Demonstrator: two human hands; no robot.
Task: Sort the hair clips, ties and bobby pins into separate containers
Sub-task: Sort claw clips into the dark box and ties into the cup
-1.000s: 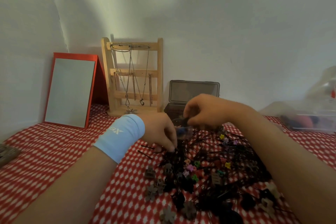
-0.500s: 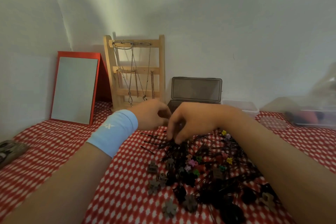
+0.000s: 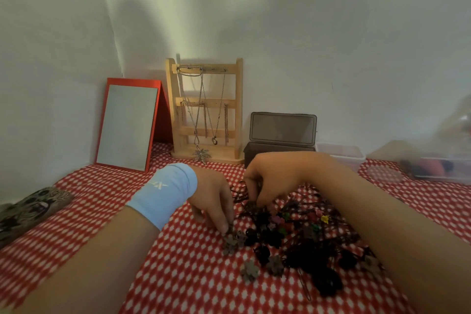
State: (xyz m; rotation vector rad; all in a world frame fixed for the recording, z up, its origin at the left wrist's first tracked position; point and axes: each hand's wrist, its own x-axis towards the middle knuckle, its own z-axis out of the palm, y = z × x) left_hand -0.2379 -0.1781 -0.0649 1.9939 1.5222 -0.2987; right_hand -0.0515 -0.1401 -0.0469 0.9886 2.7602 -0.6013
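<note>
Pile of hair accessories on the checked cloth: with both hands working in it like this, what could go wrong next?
1. The right hand pinches strands in the tangle of dark ties and pins. Lifting may drag the small coloured clips along, mixing kinds.
2. The left hand reaches a grey flower clip. The brown box and clear tub sit beyond the pile, so carrying across could scatter it.
3. A loose bobby pin near the front could be missed.

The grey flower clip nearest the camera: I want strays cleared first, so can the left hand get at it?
Probably yes. The grey flower clip lies uncovered on the checked cloth, just nearer the camera than the left hand, whose fingertips are down at other grey clips; nothing lies between.
</note>
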